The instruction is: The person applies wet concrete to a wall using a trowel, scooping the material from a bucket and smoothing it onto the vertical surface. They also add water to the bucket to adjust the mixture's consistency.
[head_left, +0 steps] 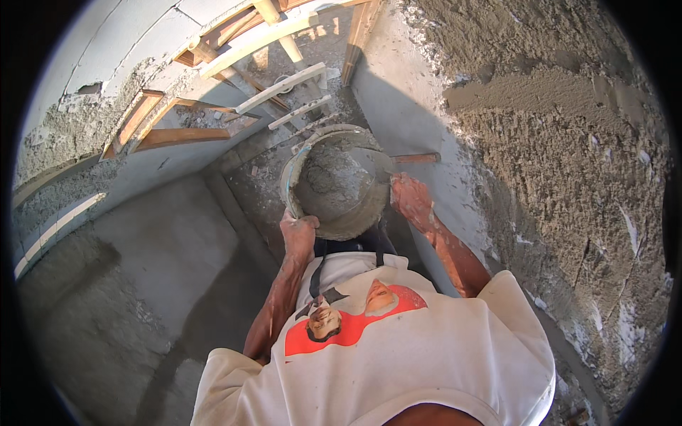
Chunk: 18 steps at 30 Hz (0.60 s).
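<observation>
A round, mortar-crusted bucket point(293, 186) is in front of my body, its mouth facing up toward me. Wet grey mortar point(337, 177) lies inside it. My left hand point(300, 231) is closed on the near left part of its rim, the thumb over the edge. My right hand point(412, 199) makes a closed fist against the right side of the rim. What its fingers grip is hidden.
Rough, freshly mortared wall point(547, 149) rises on the right above a smoother band. A short brown wooden piece point(415, 157) is beyond my right hand. Wooden frames point(142, 121) and pale boards point(280, 89) stand far left and ahead. Smooth grey surface point(163, 234) lies left.
</observation>
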Each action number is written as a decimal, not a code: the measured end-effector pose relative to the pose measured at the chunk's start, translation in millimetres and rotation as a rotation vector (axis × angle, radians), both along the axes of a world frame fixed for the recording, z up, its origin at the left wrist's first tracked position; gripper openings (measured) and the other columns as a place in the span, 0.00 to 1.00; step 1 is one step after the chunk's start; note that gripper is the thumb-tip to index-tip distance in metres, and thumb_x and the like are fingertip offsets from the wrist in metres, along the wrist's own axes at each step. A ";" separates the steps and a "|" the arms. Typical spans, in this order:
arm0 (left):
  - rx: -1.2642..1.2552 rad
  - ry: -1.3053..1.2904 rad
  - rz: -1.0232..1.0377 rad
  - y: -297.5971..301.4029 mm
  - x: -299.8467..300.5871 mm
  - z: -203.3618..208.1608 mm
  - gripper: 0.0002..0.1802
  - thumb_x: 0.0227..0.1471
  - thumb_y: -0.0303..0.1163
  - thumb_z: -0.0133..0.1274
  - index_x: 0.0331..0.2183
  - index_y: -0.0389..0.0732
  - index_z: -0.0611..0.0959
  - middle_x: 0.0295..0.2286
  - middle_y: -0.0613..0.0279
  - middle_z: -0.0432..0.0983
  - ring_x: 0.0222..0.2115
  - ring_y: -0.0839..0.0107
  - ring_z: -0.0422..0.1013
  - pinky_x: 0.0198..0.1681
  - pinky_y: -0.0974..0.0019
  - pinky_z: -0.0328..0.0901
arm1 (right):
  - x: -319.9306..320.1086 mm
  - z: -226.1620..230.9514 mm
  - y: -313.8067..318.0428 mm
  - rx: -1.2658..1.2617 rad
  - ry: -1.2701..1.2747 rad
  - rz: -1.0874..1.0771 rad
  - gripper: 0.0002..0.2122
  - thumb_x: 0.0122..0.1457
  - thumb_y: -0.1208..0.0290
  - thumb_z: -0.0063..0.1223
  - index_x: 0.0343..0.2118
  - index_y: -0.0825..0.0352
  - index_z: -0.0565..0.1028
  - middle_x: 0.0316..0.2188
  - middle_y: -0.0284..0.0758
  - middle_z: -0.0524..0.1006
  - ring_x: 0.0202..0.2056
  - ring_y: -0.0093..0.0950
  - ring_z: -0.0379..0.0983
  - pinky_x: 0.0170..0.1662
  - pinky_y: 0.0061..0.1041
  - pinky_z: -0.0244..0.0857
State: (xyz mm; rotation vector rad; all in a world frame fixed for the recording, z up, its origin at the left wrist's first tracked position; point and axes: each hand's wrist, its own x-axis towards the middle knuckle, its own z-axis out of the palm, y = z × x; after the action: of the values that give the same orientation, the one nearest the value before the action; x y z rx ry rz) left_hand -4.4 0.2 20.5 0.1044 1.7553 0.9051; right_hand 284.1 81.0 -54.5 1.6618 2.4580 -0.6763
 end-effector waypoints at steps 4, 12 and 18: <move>0.049 0.007 -0.095 -3.3 17.5 -5.9 0.31 0.40 0.15 0.53 0.51 0.29 0.77 0.41 0.59 0.78 0.41 0.68 0.72 0.46 0.66 0.68 | -30.6 -35.5 -13.1 -0.191 0.105 0.153 0.12 0.58 0.68 0.56 0.39 0.70 0.79 0.33 0.52 0.81 0.39 0.50 0.81 0.43 0.47 0.74; 0.032 0.015 0.033 -11.8 15.4 -2.1 0.30 0.39 0.15 0.54 0.50 0.31 0.77 0.40 0.60 0.78 0.39 0.67 0.72 0.45 0.65 0.68 | -14.1 -4.4 -25.8 -0.364 0.390 -0.001 0.17 0.62 0.59 0.58 0.42 0.72 0.78 0.35 0.57 0.81 0.42 0.56 0.80 0.48 0.49 0.73; 0.082 0.023 0.139 -13.8 12.8 -10.7 0.26 0.40 0.13 0.54 0.46 0.33 0.77 0.35 0.61 0.78 0.34 0.70 0.71 0.38 0.65 0.67 | -24.5 97.4 27.0 -0.364 0.233 0.054 0.17 0.65 0.57 0.55 0.40 0.70 0.77 0.33 0.54 0.81 0.39 0.56 0.80 0.44 0.50 0.73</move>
State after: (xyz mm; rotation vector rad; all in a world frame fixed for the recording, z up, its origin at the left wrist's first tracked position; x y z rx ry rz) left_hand 8.3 -13.6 9.8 0.0467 1.7639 1.0802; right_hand 259.6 107.9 42.8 1.4421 2.3255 -1.2850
